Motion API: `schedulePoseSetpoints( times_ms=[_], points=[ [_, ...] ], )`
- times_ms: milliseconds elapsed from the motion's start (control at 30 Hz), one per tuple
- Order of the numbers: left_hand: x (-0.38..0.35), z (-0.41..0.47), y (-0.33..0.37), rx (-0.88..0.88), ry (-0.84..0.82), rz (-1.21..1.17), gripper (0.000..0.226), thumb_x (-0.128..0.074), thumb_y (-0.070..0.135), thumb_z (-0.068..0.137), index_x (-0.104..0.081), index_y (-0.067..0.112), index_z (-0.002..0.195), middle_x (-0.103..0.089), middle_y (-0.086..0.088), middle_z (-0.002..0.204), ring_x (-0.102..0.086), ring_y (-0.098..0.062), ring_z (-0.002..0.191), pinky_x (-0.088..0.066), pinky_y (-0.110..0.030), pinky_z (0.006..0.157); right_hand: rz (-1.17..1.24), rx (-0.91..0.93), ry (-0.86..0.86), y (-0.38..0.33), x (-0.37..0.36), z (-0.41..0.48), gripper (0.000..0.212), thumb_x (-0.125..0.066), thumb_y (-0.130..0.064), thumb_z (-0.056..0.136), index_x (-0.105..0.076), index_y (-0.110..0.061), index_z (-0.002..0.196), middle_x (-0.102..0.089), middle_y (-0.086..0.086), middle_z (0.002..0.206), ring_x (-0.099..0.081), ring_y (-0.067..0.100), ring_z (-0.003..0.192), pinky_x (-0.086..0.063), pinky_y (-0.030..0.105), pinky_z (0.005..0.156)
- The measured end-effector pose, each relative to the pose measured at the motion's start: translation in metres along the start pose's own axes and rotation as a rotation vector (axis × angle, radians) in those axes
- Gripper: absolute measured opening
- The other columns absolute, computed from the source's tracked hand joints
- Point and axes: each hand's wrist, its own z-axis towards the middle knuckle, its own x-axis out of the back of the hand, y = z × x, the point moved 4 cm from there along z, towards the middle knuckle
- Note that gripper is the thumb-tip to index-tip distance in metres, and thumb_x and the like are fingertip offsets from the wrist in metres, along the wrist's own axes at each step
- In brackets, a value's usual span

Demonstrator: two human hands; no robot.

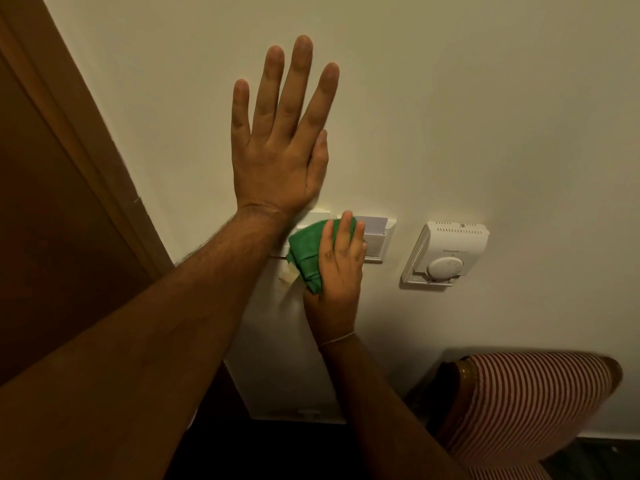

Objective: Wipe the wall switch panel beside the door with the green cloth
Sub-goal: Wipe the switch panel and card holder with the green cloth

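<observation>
The white wall switch panel (375,237) is mounted on the cream wall to the right of the brown door frame; only its right part and a card in its top slot show. My right hand (337,271) presses a bunched green cloth (306,254) against the panel's left and middle part. My left hand (280,133) lies flat on the wall just above the panel, fingers spread and pointing up, holding nothing. My left forearm crosses the panel's left end and hides it.
A white thermostat (446,252) with a round dial is fixed to the wall right of the panel. The brown door and frame (69,174) fill the left. A red-and-white striped chair back (530,403) stands at lower right. A white wall box (284,358) hangs below the panel.
</observation>
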Motion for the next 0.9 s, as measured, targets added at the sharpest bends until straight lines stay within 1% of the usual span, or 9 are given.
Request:
schedulePoseSetpoints(
  times_ms=[133,233,300,400,467,600,667,733,900],
  points=[
    [0.001,-0.002,0.001,-0.023,-0.020,0.018,0.076,-0.045,0.033,0.114,0.001,0.029,0.174,-0.016,-0.011,0.179,-0.018,-0.036,0.167,-0.009,-0.059,0.135,-0.019,-0.040,0.041,0.036,0.020,-0.018,0.071,-0.048,-0.046,0.110,-0.024,-0.005,0.162,-0.013,0.008,0.172,0.005,0.026,0.165,-0.009,0.049,0.133],
    [-0.001,0.001,0.003,-0.032,-0.012,0.036,0.073,-0.042,0.036,0.115,0.001,0.029,0.173,-0.017,-0.011,0.177,-0.020,-0.036,0.165,-0.011,-0.060,0.133,0.007,-0.110,0.089,0.050,0.028,-0.022,0.080,-0.075,-0.023,0.099,-0.029,-0.001,0.161,-0.004,0.004,0.176,-0.001,0.031,0.165,-0.021,0.062,0.129],
    [-0.001,0.003,0.002,-0.023,-0.008,0.041,0.073,-0.043,0.037,0.115,0.001,0.030,0.173,-0.017,-0.011,0.177,-0.020,-0.036,0.165,-0.011,-0.059,0.133,-0.007,-0.091,0.067,0.049,0.027,-0.021,0.092,-0.085,-0.012,0.091,-0.028,-0.002,0.162,-0.001,0.003,0.177,0.000,0.031,0.165,-0.020,0.062,0.129],
    [0.006,0.004,0.001,-0.022,-0.025,0.041,0.074,-0.044,0.034,0.115,-0.003,0.026,0.176,-0.019,-0.011,0.179,-0.020,-0.036,0.167,-0.011,-0.059,0.135,0.015,-0.088,0.023,0.047,0.031,-0.019,0.102,-0.082,-0.005,0.091,-0.015,-0.015,0.168,0.006,0.001,0.177,0.005,0.030,0.165,-0.018,0.063,0.129],
    [0.012,0.006,0.002,-0.016,-0.060,0.020,0.072,-0.044,0.033,0.115,-0.014,0.022,0.179,-0.024,-0.013,0.181,-0.021,-0.036,0.168,-0.010,-0.059,0.136,0.044,-0.093,-0.010,0.044,0.040,-0.019,0.105,-0.078,0.000,0.092,-0.010,-0.023,0.169,0.004,-0.001,0.178,0.004,0.031,0.165,-0.019,0.063,0.128],
    [0.026,0.005,0.006,0.008,-0.151,-0.041,0.067,-0.040,0.032,0.117,-0.016,0.023,0.179,-0.017,-0.011,0.185,-0.013,-0.033,0.173,-0.004,-0.057,0.138,0.049,-0.050,-0.029,0.039,0.066,-0.018,0.093,-0.065,-0.001,0.097,-0.011,-0.027,0.169,-0.003,0.001,0.178,-0.001,0.031,0.166,-0.019,0.056,0.131],
    [0.042,-0.007,0.010,0.049,-0.186,-0.075,0.067,-0.035,0.035,0.119,-0.010,0.023,0.180,-0.006,-0.007,0.187,0.001,-0.025,0.174,0.001,-0.053,0.139,0.035,-0.030,-0.038,0.036,0.083,-0.016,0.091,-0.062,-0.001,0.098,-0.012,-0.025,0.169,-0.004,0.001,0.178,-0.001,0.031,0.166,-0.017,0.051,0.133],
    [0.053,-0.029,0.017,0.087,-0.237,-0.086,0.068,-0.030,0.040,0.119,-0.005,0.023,0.181,0.002,-0.004,0.188,0.007,-0.023,0.173,0.004,-0.051,0.140,0.011,-0.032,-0.067,0.036,0.092,-0.014,0.091,-0.066,0.003,0.094,-0.017,-0.019,0.168,-0.005,0.003,0.178,0.000,0.030,0.166,-0.019,0.056,0.131],
    [0.089,-0.113,0.051,0.153,-0.391,-0.110,0.067,-0.019,0.046,0.119,-0.004,0.024,0.181,0.003,-0.003,0.188,0.001,-0.024,0.174,0.002,-0.049,0.140,-0.026,-0.009,-0.111,0.026,0.115,-0.013,0.086,-0.063,0.005,0.091,-0.024,-0.009,0.166,-0.009,0.010,0.177,-0.001,0.029,0.166,-0.003,0.041,0.134]
  ],
)
